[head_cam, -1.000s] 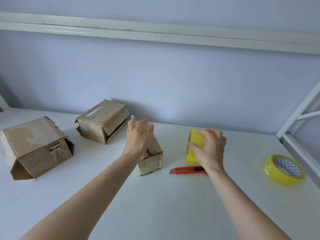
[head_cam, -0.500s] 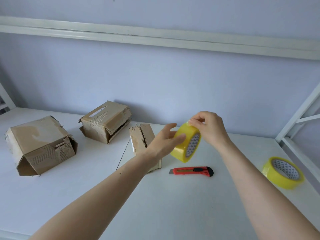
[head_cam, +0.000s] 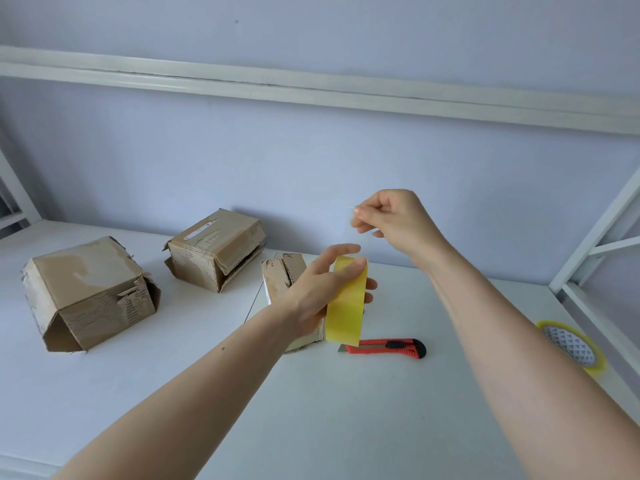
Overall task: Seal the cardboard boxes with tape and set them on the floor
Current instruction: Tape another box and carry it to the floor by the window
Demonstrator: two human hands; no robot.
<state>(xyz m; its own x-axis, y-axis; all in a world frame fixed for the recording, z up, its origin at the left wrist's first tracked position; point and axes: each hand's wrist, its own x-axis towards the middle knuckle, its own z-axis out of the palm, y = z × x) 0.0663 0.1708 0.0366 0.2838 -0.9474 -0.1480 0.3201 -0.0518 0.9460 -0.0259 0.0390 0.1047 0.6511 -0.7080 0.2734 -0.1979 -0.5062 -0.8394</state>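
The tape roll (head_cam: 346, 301), formerly pinched by both hands, is being gripped by the left hand (head_cam: 320, 289) alone, while the right hand (head_cam: 391, 220), fingers pinched together, is being raised clear above it.

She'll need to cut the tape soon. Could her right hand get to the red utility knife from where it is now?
Probably yes. The utility knife lies in the open on the table, below the raised right hand, with nothing over it. That hand's fingers seem to be pinching the tape end, so it must let go first.

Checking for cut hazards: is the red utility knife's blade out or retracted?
Out, slightly. A short grey blade tip shows at the left end of the red utility knife, which lies flat on the white table.
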